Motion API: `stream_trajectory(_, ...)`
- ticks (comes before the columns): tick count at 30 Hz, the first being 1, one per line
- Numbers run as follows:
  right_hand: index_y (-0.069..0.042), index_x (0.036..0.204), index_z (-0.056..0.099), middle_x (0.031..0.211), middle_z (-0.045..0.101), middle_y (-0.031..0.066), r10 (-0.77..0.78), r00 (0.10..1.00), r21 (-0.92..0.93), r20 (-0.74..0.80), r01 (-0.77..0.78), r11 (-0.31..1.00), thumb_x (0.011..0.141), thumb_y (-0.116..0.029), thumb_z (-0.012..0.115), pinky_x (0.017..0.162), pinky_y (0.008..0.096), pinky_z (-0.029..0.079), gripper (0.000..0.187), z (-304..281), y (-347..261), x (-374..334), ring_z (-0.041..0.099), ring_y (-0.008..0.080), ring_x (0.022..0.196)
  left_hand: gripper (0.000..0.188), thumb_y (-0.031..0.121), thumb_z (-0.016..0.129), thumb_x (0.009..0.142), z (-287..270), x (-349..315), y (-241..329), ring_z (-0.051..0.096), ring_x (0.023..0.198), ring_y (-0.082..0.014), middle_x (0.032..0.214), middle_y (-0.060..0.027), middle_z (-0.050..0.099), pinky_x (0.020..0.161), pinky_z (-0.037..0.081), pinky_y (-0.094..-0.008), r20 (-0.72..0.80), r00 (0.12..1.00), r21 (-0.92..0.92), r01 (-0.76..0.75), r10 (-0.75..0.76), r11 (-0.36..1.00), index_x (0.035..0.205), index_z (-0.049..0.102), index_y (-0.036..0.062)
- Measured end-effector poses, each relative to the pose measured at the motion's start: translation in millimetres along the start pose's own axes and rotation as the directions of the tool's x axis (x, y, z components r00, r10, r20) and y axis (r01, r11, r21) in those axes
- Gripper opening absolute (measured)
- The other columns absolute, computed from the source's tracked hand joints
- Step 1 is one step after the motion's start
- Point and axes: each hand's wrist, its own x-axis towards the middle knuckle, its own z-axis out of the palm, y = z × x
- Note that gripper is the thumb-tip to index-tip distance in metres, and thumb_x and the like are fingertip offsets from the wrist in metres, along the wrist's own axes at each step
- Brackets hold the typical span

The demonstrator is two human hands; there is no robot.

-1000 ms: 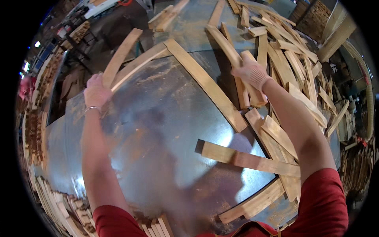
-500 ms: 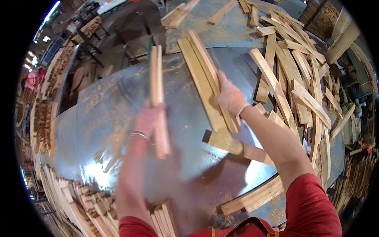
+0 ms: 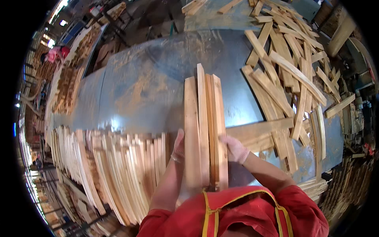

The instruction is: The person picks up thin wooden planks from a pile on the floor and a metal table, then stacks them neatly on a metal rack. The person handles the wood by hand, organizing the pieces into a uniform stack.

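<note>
Several wooden boards [image 3: 192, 126] stand side by side lengthwise in front of my body, their far ends uneven. My left hand [image 3: 179, 147] presses on the bundle's left side, thumb pointing away from me and its other fingers mostly hidden by the wood. On the opposite side, my right hand [image 3: 236, 149], in a pale glove, grips the outer board near its lower half. The bundle is squeezed between both hands above the metal table [image 3: 154, 83].
To my left, a long row of boards [image 3: 122, 173] stands packed along the table's near edge. A loose heap of boards [image 3: 286, 71] covers the right side, and one board [image 3: 260, 128] lies crosswise beside my right hand. Sawdust is scattered over the metal.
The boards that my hands held apart are now together in one bundle, closer to my body. My left hand has moved right; my right hand has come down nearer to me.
</note>
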Motion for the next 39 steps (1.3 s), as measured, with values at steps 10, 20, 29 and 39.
stream_trajectory(10,-0.001,0.151,0.039,0.119,0.071,0.0223,-0.386,0.907,-0.944,-0.167,-0.034,0.328,0.081,-0.02,0.081,0.1,0.0406,0.054,0.083,14.7,132.8,-32.2,0.07,0.0393,0.114,0.089,0.011,0.079,0.076,94.5,-97.5,-75.3,0.067,0.117,-0.0244,0.127,-0.0135,0.069,0.101,0.054,-0.0378,-0.467,0.763,0.876,0.33,0.447,0.351,0.157,0.043,0.009)
stream_trajectory(20,0.004,0.137,0.04,0.122,0.064,0.0287,-0.419,0.903,-0.984,-0.097,-0.022,0.179,0.086,-0.013,0.072,0.1,0.0442,0.054,0.063,34.3,241.8,-63.0,0.068,0.0374,0.107,0.088,0.057,0.078,0.082,73.2,-242.3,-145.7,0.05,0.14,-0.0342,0.149,-0.0204,0.052,0.115,0.039,-0.0502,-0.118,0.684,0.357,0.706,0.72,-0.611,0.148,0.051,0.0049)
stream_trajectory(29,-0.004,0.15,0.052,0.155,0.053,0.0215,-0.093,0.986,-0.641,0.138,0.017,-0.767,0.078,-0.036,0.082,0.114,0.0426,0.047,0.084,98.9,109.4,-90.7,0.054,0.0345,0.141,0.092,0.045,0.08,0.081,73.9,-259.9,-165.4,0.033,0.149,-0.0402,0.156,-0.0182,0.042,0.121,0.026,-0.0593,-0.169,0.682,0.173,0.731,0.711,-0.66,0.153,0.041,0.004)
stream_trajectory(39,-0.017,0.167,0.026,0.157,0.052,0.0197,-0.28,0.927,-0.336,-0.249,-0.354,-0.873,0.068,-0.042,0.091,0.118,0.0424,0.043,0.121,57.5,-94.9,-48.0,0.048,0.042,0.146,0.083,0.038,0.078,0.083,50.9,-262.6,-170.7,0.04,0.148,-0.035,0.155,-0.0172,0.046,0.119,0.032,-0.0538,-0.109,0.553,0.286,0.814,0.826,-0.507,0.153,0.045,0.0079)
